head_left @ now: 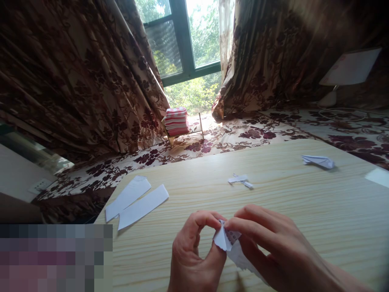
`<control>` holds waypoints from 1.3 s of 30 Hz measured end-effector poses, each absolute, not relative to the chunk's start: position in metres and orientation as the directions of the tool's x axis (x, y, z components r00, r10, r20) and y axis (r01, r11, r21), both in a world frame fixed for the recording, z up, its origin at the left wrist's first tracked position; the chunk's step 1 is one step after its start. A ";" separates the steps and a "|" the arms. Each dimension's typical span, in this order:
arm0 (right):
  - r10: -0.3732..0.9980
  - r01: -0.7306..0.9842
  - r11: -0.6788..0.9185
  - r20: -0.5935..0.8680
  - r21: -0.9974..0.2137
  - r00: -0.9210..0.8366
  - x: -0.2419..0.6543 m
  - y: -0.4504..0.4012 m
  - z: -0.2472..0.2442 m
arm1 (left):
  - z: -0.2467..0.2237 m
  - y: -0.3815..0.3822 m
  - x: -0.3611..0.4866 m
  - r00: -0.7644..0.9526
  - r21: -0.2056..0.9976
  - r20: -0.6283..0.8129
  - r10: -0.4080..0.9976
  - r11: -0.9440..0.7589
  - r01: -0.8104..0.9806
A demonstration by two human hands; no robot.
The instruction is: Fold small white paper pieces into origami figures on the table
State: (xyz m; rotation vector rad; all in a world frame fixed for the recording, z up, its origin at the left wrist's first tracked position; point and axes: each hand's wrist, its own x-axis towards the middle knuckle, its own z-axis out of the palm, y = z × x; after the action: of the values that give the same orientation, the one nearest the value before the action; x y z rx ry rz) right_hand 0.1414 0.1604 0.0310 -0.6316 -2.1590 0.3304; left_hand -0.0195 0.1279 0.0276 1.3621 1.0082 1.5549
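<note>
A small piece of folded white paper (223, 239), with a patterned patch on one side, is pinched between both hands above the wooden table (282, 194). My left hand (199, 249) grips its left side between thumb and index finger. From the right, my right hand (270, 239) presses its fingertips on the top edge and covers part of the paper. A longer white part of the paper hangs down under my right hand; its lower end is partly hidden.
Two stacks of white paper strips (142, 207) lie at the table's left. Small folded scraps (241, 179) sit beyond my hands, and a folded paper piece (319, 161) lies far right. Behind are a stack of red-and-white cloths (176, 121) and a lamp (349, 67).
</note>
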 end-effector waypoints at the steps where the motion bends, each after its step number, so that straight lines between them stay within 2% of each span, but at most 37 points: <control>1: 0.555 0.318 0.831 0.650 -0.456 -0.519 0.141 0.160 0.030 | 0.028 0.128 -0.020 -0.074 0.931 0.357 0.931 -0.361 -0.055; 9: 0.579 0.298 0.813 0.631 -0.501 -0.516 0.143 0.161 0.028 | 0.029 0.130 -0.020 -0.009 0.872 0.482 0.876 -0.478 0.108; 14: 0.584 0.297 0.808 0.633 -0.508 -0.508 0.141 0.162 0.029 | 0.033 0.129 -0.022 0.024 0.906 0.417 0.908 -0.418 0.068; 19: 0.594 0.312 0.802 0.629 -0.509 -0.501 0.138 0.159 0.041 | 0.034 0.130 -0.022 -0.026 0.947 0.318 0.948 -0.316 0.055; 28: 0.705 0.267 0.699 0.577 -0.664 -0.412 0.138 0.158 0.040 | 0.035 0.131 -0.021 -0.062 0.954 0.298 0.953 -0.296 0.042; 34: 0.715 0.249 0.688 0.578 -0.681 -0.395 0.137 0.159 0.033 | 0.039 0.128 -0.015 -0.173 0.976 0.078 0.982 -0.111 -0.187; 39: 0.713 0.256 0.690 0.576 -0.677 -0.400 0.138 0.160 0.033 | 0.043 0.131 -0.020 -0.090 0.962 -0.140 0.986 0.114 -0.248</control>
State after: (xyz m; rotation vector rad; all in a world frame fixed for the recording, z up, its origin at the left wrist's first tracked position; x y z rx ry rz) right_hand 0.1380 0.1599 0.0330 -0.7485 -1.9684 0.6173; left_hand -0.0203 0.1314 0.0425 0.8832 1.1598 1.2958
